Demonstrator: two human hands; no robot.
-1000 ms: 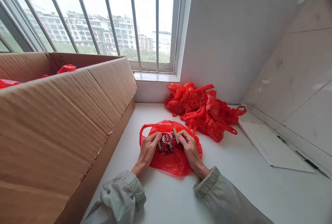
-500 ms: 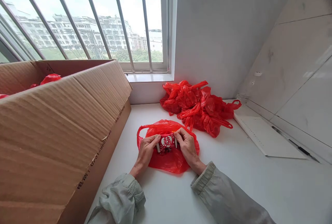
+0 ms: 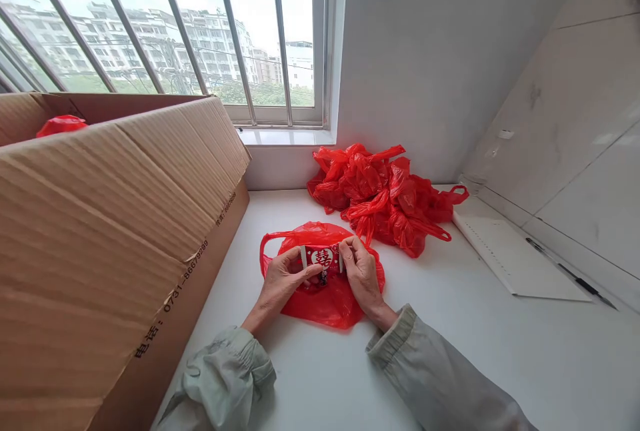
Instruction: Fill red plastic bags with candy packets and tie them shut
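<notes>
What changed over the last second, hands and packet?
The left hand shifted its thumb from the left end of the packet rightward across its lower front; whether its fingers still grip is unclear. Nothing else visibly taken or let go. Unchanged: right hand pinching the right end, open bag beneath, bag pile, box, pen.

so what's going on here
A person holds a small red packet over a red plastic bag on the white table. The right hand grips its right end; the left hand is at the other end, thumb across the packet's lower front. More red bags lie heaped by the wall, and a cardboard box stands on the left.
</notes>
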